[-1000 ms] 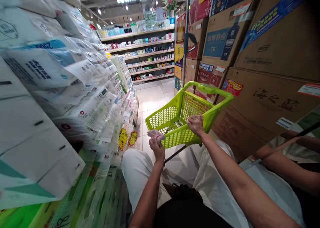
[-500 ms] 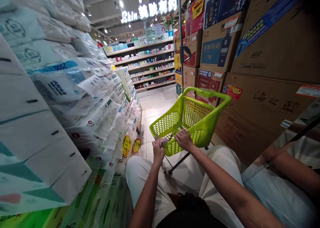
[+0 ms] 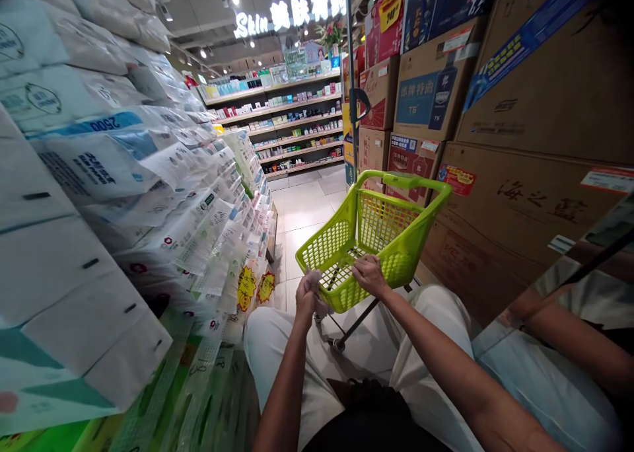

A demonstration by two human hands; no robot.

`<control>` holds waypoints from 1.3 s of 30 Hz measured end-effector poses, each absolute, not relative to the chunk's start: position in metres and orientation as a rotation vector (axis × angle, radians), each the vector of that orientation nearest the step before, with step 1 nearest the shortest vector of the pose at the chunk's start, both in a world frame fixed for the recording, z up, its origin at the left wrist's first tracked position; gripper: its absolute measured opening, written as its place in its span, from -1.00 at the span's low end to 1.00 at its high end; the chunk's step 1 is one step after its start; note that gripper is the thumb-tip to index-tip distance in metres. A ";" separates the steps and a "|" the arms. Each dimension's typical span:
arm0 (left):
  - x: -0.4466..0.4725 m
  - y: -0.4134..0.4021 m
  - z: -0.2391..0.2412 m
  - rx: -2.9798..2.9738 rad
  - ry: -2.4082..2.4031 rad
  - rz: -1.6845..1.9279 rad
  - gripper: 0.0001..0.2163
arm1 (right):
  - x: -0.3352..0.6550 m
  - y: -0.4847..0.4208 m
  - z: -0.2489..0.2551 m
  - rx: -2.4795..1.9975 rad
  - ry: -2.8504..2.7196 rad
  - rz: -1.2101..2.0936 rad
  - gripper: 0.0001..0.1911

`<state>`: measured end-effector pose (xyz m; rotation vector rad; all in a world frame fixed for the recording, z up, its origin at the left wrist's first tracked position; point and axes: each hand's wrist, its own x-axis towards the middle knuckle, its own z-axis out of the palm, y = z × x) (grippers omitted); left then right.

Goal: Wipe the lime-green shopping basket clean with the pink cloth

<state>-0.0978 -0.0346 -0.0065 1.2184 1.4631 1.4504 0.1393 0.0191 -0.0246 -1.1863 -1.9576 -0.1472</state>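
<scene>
A lime-green shopping cart with a perforated plastic basket stands on the floor just in front of my knees. My left hand is closed around a crumpled greyish cloth beside the basket's near left corner. Part of the cloth hangs down below the fingers. My right hand grips the near rim of the basket, its fingers curled over the edge. The cart's handle is at the far upper side, apart from both hands.
Stacked packs of tissue paper rise close on my left. Cardboard cartons are piled along the right, with a reflective panel near my right arm. Ahead, tiled floor leads to shelves of small boxed goods.
My left hand has shifted slightly left and down with the cloth, away from the rim. My right hand stays on the rim, its fingers curled tighter. The view has turned a little.
</scene>
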 end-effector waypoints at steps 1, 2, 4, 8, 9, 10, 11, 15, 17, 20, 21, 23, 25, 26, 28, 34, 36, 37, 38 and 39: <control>-0.100 -0.044 -0.006 1.144 1.352 1.451 -0.76 | 0.143 0.019 -0.024 -1.193 -1.964 -0.148 -0.63; -0.103 -0.053 -0.005 1.075 1.254 1.443 -0.72 | 0.146 0.019 -0.024 -1.201 -1.970 -0.149 -0.62; -0.110 -0.066 0.001 1.004 1.127 1.389 -0.68 | 0.151 0.020 -0.023 -1.217 -1.972 -0.153 -0.61; -0.120 -0.079 0.011 1.262 1.207 1.233 -0.71 | 0.154 0.021 -0.023 -1.240 -1.957 -0.164 -0.63; -0.122 -0.080 0.013 1.387 1.286 1.218 -0.72 | 0.153 0.021 -0.022 -1.239 -1.957 -0.165 -0.63; -0.125 -0.081 0.015 1.515 1.362 1.207 -0.71 | 0.153 0.021 -0.022 -1.236 -1.959 -0.165 -0.63; -0.129 -0.082 0.018 1.638 1.432 1.185 -0.69 | 0.153 0.021 -0.022 -1.233 -1.963 -0.165 -0.63; -0.144 -0.086 0.030 2.005 1.691 0.869 -0.76 | 0.150 0.019 -0.021 -1.242 -1.972 -0.162 -0.62; -0.146 -0.084 0.035 2.112 1.763 0.718 -0.80 | 0.147 0.018 -0.021 -1.246 -1.968 -0.165 -0.62; -0.137 -0.072 0.037 2.134 1.738 0.834 -0.71 | 0.143 0.016 -0.022 -1.240 -1.957 -0.175 -0.63; -0.131 -0.066 0.035 2.079 1.756 0.959 -0.62 | 0.141 0.016 -0.022 -1.235 -1.954 -0.179 -0.63; -0.117 -0.056 0.028 1.893 1.843 1.221 -0.50 | 0.138 0.014 -0.023 -1.219 -1.950 -0.186 -0.63; -0.101 -0.050 0.014 1.696 1.923 1.409 -0.52 | 0.136 0.013 -0.023 -1.208 -1.949 -0.193 -0.62; -0.093 -0.050 0.006 1.621 1.931 1.464 -0.53 | 0.135 0.013 -0.023 -1.207 -1.948 -0.195 -0.62; -0.077 -0.054 -0.012 1.505 1.886 1.528 -0.55 | 0.134 0.012 -0.024 -1.213 -1.942 -0.198 -0.62; -0.039 -0.073 -0.045 1.307 1.869 1.570 -0.66 | 0.134 0.010 -0.022 -1.211 -1.927 -0.198 -0.62; -0.039 -0.069 -0.042 1.337 1.923 1.551 -0.66 | 0.135 0.010 -0.022 -1.204 -1.930 -0.198 -0.62; -0.043 -0.063 -0.038 1.366 1.941 1.533 -0.66 | 0.135 0.011 -0.022 -1.200 -1.931 -0.197 -0.62; -0.048 -0.054 -0.033 1.389 1.955 1.510 -0.66 | 0.135 0.011 -0.022 -1.196 -1.932 -0.196 -0.62; -0.055 -0.044 -0.026 1.389 1.971 1.492 -0.65 | 0.134 0.012 -0.022 -1.196 -1.933 -0.194 -0.62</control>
